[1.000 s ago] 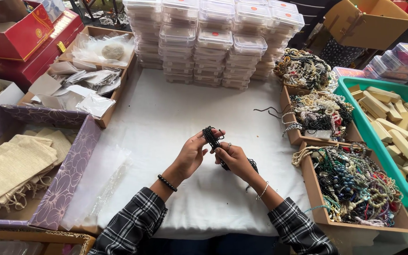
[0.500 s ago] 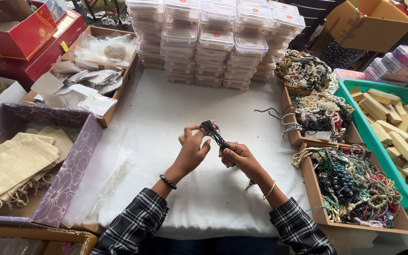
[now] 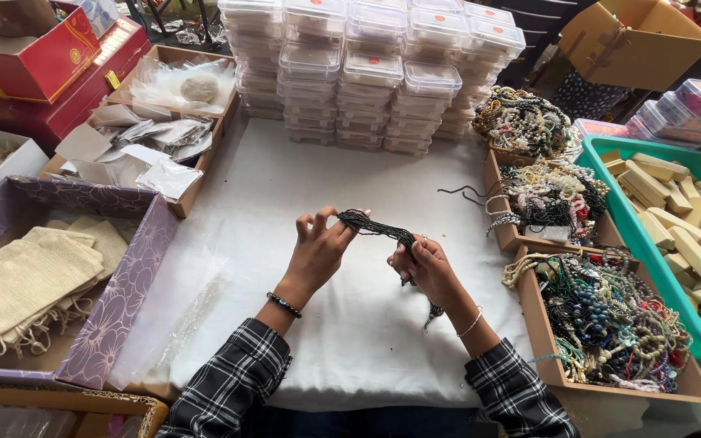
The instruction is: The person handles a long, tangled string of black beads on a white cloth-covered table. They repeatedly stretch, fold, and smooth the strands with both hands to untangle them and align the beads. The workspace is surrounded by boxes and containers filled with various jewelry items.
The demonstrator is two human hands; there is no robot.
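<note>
Table draped in white cloth (image 3: 367,324). At rear centre, stacked clear plastic lidded boxes (image 3: 367,73). At left rear, cardboard tray (image 3: 192,195) of clear packets; nearer, purple floral box (image 3: 123,292) of beige drawstring pouches, with clear plastic bag (image 3: 180,316) flat just beside it. Along right edge, wooden trays (image 3: 541,341) heaped with bead strings, a round basket (image 3: 521,154) of beads behind them. Further right, green plastic bin (image 3: 610,203) of pale wooden blocks. Near the trays, loose dark cord (image 3: 460,193) on cloth.
</note>
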